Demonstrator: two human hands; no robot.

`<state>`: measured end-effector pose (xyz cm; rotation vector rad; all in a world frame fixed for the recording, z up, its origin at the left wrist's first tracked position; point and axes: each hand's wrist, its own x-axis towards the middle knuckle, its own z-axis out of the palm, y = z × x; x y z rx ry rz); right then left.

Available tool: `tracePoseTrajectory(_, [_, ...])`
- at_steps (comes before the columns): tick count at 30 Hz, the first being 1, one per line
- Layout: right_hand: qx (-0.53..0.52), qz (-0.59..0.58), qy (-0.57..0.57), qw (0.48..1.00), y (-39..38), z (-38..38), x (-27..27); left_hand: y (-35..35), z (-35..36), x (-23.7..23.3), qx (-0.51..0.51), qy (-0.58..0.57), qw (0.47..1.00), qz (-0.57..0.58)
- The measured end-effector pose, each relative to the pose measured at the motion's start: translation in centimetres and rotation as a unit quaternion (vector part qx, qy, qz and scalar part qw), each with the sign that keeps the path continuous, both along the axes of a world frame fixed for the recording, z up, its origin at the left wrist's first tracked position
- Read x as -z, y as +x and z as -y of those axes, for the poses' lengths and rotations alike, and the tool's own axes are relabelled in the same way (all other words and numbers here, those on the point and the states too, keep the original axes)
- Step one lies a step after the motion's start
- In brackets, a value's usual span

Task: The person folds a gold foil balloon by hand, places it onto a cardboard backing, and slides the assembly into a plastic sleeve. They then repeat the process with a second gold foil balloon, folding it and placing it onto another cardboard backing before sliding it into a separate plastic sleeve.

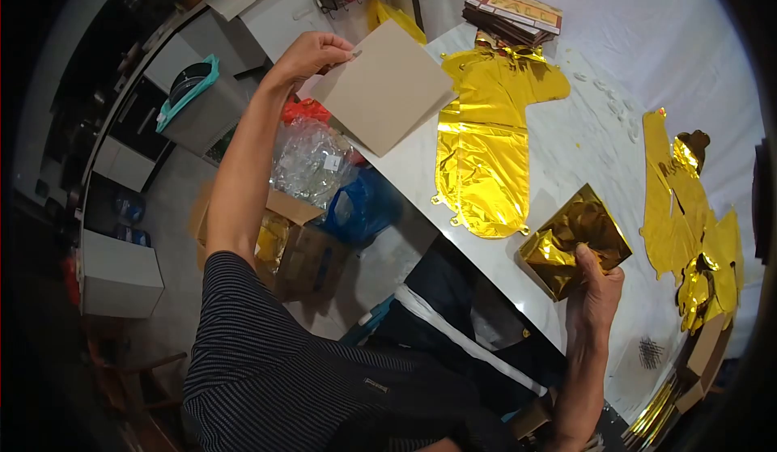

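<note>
Pinched at its upper left corner, a flat beige card (384, 88) is in my left hand (312, 57), over the table's far left edge. My right hand (597, 290) grips a folded gold foil piece (571, 233) by its lower right side, thumb on top, near the front edge of the table. Between the two hands a large flat gold foil balloon (490, 161) lies on the white marbled table (575, 144). Its top end reaches a stack of printed packages (514, 15).
More gold foil balloons (680, 201) lie along the right side. An open cardboard box (704, 363) with gold strips sits at the lower right. Below the table's left edge are a cardboard box (312, 266), clear plastic (307, 157) and a blue bag (364, 205).
</note>
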<state>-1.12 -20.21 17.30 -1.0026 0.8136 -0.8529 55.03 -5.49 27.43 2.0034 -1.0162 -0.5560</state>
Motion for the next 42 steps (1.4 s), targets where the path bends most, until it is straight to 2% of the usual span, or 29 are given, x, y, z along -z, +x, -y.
tracePoseTrajectory(1, [0.001,0.003,-0.002,1.0,-0.5,0.1,-0.3,-1.2,-0.1,-1.1,0.011,-0.026,0.999,-0.018])
tracePoseTrajectory(3, [0.014,-0.034,-0.08,0.996,-2.3,0.5,-1.5,-3.5,0.2,-3.1,0.029,-0.05,0.997,-0.044])
tracePoseTrajectory(7, [0.064,0.062,-0.137,0.987,-7.0,1.0,-3.6,-11.4,4.1,-5.3,0.113,-0.075,0.987,-0.081])
tracePoseTrajectory(9, [0.091,0.071,-0.155,0.981,-9.7,1.0,-3.9,-15.2,7.6,-4.2,0.172,-0.073,0.975,-0.124])
tracePoseTrajectory(11, [0.13,0.096,-0.153,0.975,-12.0,0.8,-3.9,-19.9,11.4,-1.9,0.278,-0.012,0.957,-0.084])
tracePoseTrajectory(13, [0.143,0.099,-0.156,0.972,-13.9,0.7,-3.2,-25.1,14.8,1.5,0.347,-0.009,0.934,-0.09])
tracePoseTrajectory(15, [0.162,0.089,-0.128,0.974,-15.6,0.8,-1.6,-30.1,17.1,3.1,0.372,0.013,0.928,-0.024])
tracePoseTrajectory(16, [0.184,0.091,-0.129,0.97,-15.3,0.6,-1.6,-31.6,18.5,4.2,0.384,0.015,0.923,-0.027])
tracePoseTrajectory(17, [0.196,0.081,-0.127,0.969,-15.3,-0.1,-2.7,-32.9,19.7,5.6,0.396,0.009,0.917,0.039])
tracePoseTrajectory(18, [0.199,0.079,-0.119,0.97,-15.9,0.2,-1.6,-33.9,20.9,6.8,0.406,0.001,0.908,0.105])
tracePoseTrajectory(19, [0.199,0.079,-0.11,0.971,-16.2,0.6,-0.7,-34.6,21.7,7.3,0.416,0.005,0.904,0.1])
tracePoseTrajectory(21, [0.21,0.08,-0.096,0.97,-16.5,0.2,-0.5,-34.6,23.2,7.6,0.374,-0.039,0.9,0.221])
tracePoseTrajectory(25, [0.226,0.083,-0.095,0.966,-15.9,0.5,-0.1,-32.3,27.3,6.5,0.284,-0.037,0.911,0.297])
tracePoseTrajectory(28, [0.22,0.077,-0.082,0.969,-15.8,0.9,0.3,-31.0,30.1,7.1,0.249,-0.048,0.898,0.36])
tracePoseTrajectory(32, [0.23,0.071,-0.069,0.968,-15.3,1.5,0.3,-32.6,32.2,7.0,0.268,-0.028,0.893,0.361])
tracePoseTrajectory(34, [0.234,0.099,-0.052,0.966,-14.9,1.4,-0.1,-34.3,31.9,6.9,0.297,0.023,0.899,0.322])
tracePoseTrajectory(35, [0.236,0.096,-0.047,0.966,-15.1,1.5,0.2,-35.6,30.8,6.2,0.301,0.026,0.898,0.319])
tracePoseTrajectory(37, [0.234,0.091,-0.053,0.966,-15.8,1.3,0.8,-38.9,27.0,4.7,0.409,0.117,0.852,0.306])
tracePoseTrajectory(38, [0.237,0.089,-0.049,0.966,-15.9,1.3,0.9,-39.8,25.3,5.0,0.412,0.12,0.85,0.304])
tracePoseTrajectory(40, [0.246,0.089,-0.058,0.963,-15.7,1.3,0.7,-40.8,22.5,5.4,0.443,0.132,0.81,0.36])
tracePoseTrajectory(41, [0.248,0.088,-0.054,0.963,-15.5,1.2,0.6,-40.8,22.1,5.8,0.446,0.135,0.809,0.359])
tracePoseTrajectory(42, [0.24,0.08,-0.058,0.966,-15.3,1.2,0.5,-40.7,21.7,6.3,0.423,0.131,0.832,0.335])
